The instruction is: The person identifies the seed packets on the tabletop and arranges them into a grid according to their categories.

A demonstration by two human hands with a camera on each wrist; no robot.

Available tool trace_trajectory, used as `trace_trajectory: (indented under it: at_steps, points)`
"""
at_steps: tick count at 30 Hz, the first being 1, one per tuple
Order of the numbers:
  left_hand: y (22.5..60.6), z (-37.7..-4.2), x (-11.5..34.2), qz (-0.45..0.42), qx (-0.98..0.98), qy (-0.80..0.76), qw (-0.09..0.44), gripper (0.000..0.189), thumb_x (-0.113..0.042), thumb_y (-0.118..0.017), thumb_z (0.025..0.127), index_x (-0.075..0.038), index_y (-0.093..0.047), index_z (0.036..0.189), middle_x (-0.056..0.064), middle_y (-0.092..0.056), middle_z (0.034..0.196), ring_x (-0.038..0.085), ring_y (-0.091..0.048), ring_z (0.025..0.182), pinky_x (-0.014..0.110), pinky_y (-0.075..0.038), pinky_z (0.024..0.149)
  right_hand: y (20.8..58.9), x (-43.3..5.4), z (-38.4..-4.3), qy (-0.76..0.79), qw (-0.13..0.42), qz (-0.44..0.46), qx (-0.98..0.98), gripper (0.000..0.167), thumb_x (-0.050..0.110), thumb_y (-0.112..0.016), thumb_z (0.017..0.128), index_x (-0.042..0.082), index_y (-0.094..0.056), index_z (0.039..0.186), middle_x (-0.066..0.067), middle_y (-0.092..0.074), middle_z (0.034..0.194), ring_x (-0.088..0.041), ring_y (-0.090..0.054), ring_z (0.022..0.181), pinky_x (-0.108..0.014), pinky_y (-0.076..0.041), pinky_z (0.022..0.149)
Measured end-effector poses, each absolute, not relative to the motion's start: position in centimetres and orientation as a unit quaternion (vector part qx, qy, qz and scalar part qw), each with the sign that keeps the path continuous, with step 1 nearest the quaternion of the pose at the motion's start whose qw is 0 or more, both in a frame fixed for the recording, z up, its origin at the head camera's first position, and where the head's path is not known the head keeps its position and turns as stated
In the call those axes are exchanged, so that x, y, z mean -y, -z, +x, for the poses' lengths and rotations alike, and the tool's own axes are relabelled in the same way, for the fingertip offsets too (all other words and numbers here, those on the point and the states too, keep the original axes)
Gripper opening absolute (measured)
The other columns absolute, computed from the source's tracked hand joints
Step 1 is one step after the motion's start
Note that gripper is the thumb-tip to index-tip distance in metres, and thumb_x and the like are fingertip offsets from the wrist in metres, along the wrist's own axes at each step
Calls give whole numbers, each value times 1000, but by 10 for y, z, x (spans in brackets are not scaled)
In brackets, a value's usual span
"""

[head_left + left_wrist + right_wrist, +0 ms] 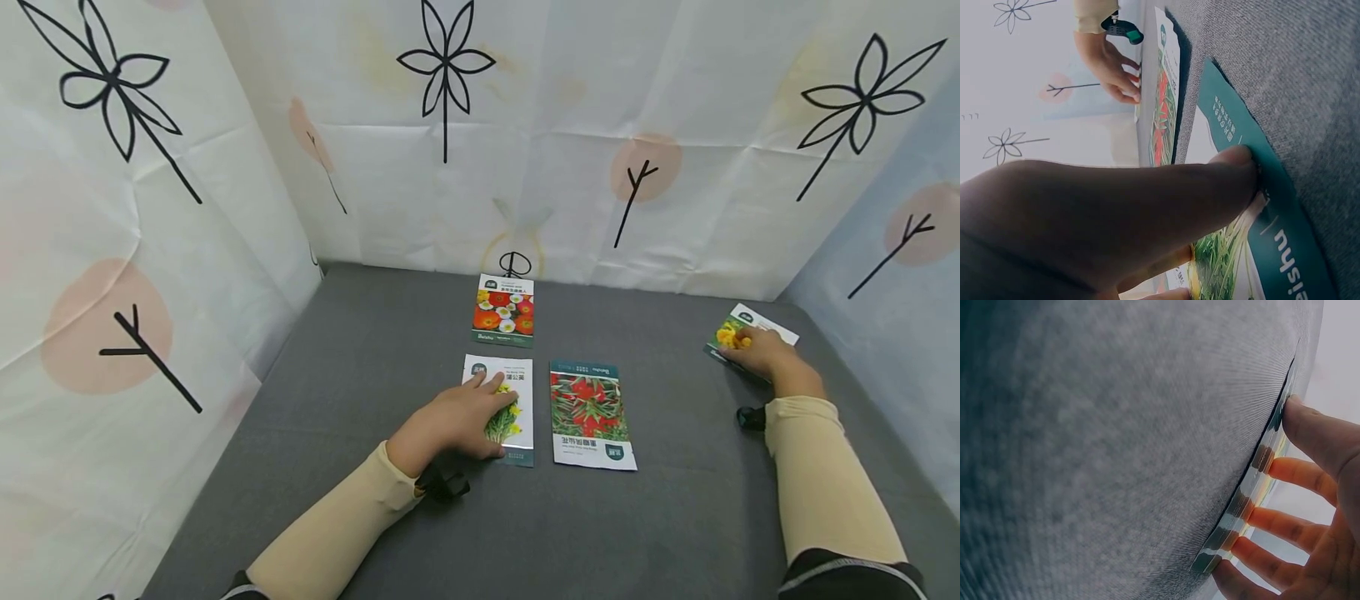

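My left hand [457,418] rests on a seed packet [516,429] with yellow flowers and green leaves, in the middle of the head view. Its fingers are spread over the picture, and the thumb [1235,172] presses on the packet's green lower edge. At the far right, my right hand [765,357] touches a tilted seed packet [726,335] showing yellow blooms. In the right wrist view, the spread fingertips [1279,465] meet that packet's face [1244,494]. The hand covers part of this packet in the head view.
Right of the left hand lies a packet with red flowers [590,408], its print upside down. Behind the left hand is a packet of red, orange and white flowers [504,312]. A printed white cloth [555,192] stands around the grey table [375,358].
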State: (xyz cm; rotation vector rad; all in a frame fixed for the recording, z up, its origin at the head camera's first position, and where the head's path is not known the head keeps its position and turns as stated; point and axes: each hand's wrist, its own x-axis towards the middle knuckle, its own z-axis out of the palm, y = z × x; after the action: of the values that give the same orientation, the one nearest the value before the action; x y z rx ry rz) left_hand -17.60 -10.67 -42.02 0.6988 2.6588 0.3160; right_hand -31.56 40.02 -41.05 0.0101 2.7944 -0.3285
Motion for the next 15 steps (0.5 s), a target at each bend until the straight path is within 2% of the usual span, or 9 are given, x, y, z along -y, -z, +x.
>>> trace_trajectory:
  at_steps: [7, 15]
  points:
    - [419, -177, 107, 248, -944, -114, 187, 84, -46, -83, 90, -22, -46, 163, 10, -28, 176, 41, -22, 164, 58, -39, 123, 412, -400, -318, 110, 157, -7, -981, 68, 37, -51, 108, -22, -37, 139, -52, -41, 136, -67, -45, 124, -75, -40, 106]
    - [419, -176, 107, 246, -943, -122, 188, 84, -44, -83, 90, -22, -47, 162, 11, -29, 176, 41, -22, 164, 60, -38, 123, 413, -399, -317, 121, 154, -20, -980, 72, 38, -52, 108, -25, -37, 140, -52, -43, 134, -63, -48, 118, -73, -42, 101]
